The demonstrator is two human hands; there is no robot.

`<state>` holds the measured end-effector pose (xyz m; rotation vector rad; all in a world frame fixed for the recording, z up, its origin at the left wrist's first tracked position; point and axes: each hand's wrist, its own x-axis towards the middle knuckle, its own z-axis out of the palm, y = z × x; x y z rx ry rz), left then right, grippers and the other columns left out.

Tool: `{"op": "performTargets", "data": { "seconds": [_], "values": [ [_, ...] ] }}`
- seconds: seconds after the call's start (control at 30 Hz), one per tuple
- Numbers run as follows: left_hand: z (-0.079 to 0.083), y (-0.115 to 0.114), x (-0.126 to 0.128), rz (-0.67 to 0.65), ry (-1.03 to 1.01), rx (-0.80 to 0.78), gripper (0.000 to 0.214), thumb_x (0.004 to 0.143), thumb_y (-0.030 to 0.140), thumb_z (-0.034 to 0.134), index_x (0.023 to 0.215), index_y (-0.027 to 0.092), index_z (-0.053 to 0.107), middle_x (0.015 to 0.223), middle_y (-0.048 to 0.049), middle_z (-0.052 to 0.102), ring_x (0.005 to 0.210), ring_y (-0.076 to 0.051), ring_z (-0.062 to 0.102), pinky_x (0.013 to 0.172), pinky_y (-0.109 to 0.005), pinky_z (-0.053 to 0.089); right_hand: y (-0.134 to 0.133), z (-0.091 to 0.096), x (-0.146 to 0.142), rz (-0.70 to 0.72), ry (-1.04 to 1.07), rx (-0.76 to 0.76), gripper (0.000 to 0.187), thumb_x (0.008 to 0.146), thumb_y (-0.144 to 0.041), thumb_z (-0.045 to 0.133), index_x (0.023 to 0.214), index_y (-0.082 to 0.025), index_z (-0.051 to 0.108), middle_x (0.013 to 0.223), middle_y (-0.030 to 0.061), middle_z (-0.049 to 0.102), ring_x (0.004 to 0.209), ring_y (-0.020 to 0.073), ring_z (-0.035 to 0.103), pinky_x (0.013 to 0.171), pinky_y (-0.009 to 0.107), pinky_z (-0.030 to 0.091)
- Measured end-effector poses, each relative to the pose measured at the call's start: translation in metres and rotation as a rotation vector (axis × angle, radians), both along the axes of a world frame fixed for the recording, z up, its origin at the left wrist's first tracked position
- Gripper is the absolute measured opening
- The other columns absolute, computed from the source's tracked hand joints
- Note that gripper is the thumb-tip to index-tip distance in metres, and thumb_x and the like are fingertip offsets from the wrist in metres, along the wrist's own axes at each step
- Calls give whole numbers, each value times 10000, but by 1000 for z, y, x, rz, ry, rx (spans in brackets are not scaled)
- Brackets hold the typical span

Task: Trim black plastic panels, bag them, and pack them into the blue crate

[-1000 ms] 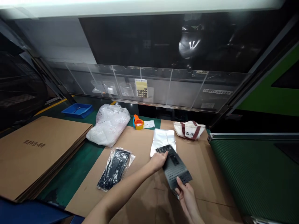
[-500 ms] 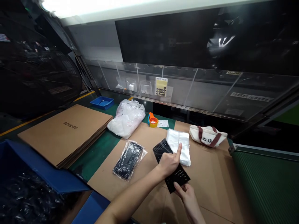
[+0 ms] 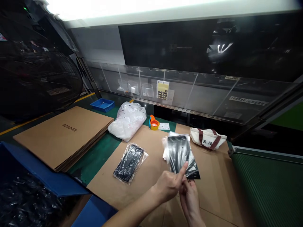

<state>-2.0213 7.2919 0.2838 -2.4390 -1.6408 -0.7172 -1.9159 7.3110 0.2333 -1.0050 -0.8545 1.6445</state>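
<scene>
Both my hands are raised above the cardboard and hold a perforated black plate (image 3: 180, 154) inside a clear plastic bag (image 3: 177, 151). My left hand (image 3: 167, 186) pinches the bag's lower part, with its index finger pointing up the front. My right hand (image 3: 189, 196) grips the lower end from below, just beside the left. A whitish layer of film (image 3: 166, 151) shows behind the bag's left edge. Another black part sealed in a clear bag (image 3: 129, 163) lies flat on the brown cardboard sheet (image 3: 144, 146), to the left of my hands.
A blue bin (image 3: 35, 167) of black bagged parts sits at lower left, beside stacked cardboard sheets (image 3: 63, 135). Behind stand a white plastic bundle (image 3: 127, 123), an orange tape dispenser (image 3: 153, 123) and a canvas tote (image 3: 207, 138). A green conveyor belt (image 3: 267, 189) runs along the right.
The black plate, bare on the cardboard earlier, now sits inside a clear bag. Both hands have lifted it higher. The view swung left, then stayed nearly steady.
</scene>
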Motion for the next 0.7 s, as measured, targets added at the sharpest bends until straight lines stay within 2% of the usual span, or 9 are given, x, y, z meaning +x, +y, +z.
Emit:
{"op": "performTargets", "data": {
  "seconds": [0.07,0.13,0.2,0.27,0.37,0.43,0.5,0.6,0.7],
  "values": [
    [-7,-10,-2,96,-313,-138,508,912,265,298,1361,62,179,556,-7,596,441,-139,533,447,-228,385,-3,-2,-4,-30,-140,89,380,701,-484,594,885,-155,639,816,56,675,796,209,605,755,320,470],
    [-14,-19,-5,164,-696,-330,437,906,337,319,1270,100,366,514,11,571,431,-119,520,469,-211,396,-7,-10,-10,-24,-361,283,384,773,-430,526,1004,-140,625,990,106,660,1003,256,563,884,373,421],
    [-24,-28,-11,207,-1056,-488,372,872,423,378,994,121,559,455,24,529,393,-95,484,444,-190,376,-9,-22,-17,13,-550,539,396,834,-340,435,1156,-143,554,1192,123,567,1176,255,447,980,418,349],
    [-38,-38,-19,298,-1307,-548,417,805,524,443,714,133,556,410,23,500,351,-82,441,392,-182,333,-10,-37,-28,94,-696,774,426,854,-227,356,1255,-127,462,1312,134,458,1252,234,356,1019,445,307],
    [-65,-54,-36,460,-1474,-522,526,682,664,482,590,147,478,427,5,515,328,-82,427,335,-183,286,-13,-58,-51,353,-937,974,479,810,-82,332,1282,-44,407,1362,194,361,1276,251,305,1022,455,311],
    [-83,-65,-48,546,-1541,-513,588,594,736,490,577,148,468,468,-8,529,337,-99,453,306,-188,271,-16,-68,-70,503,-1037,1021,521,763,-22,364,1283,-32,402,1364,209,345,1274,278,299,1019,462,315],
    [-98,-75,-60,645,-1618,-505,616,518,765,519,573,154,463,447,3,501,318,-108,442,283,-193,253,-20,-76,-90,578,-1059,1038,531,740,6,386,1267,-43,430,1329,216,393,1243,305,350,1003,483,327],
    [-115,-85,-73,788,-1719,-426,572,471,701,620,562,177,409,386,55,418,307,-86,399,302,-182,262,-31,-84,-113,668,-1039,1064,473,746,-6,423,1214,-23,488,1264,241,459,1205,336,397,992,511,318],
    [-123,-91,-82,896,-1799,-327,497,500,573,690,605,186,397,438,60,454,386,-91,477,375,-181,347,-43,-85,-118,775,-967,1126,440,731,-37,497,1169,-46,540,1244,212,492,1187,310,431,983,432,357]
  ]
}}
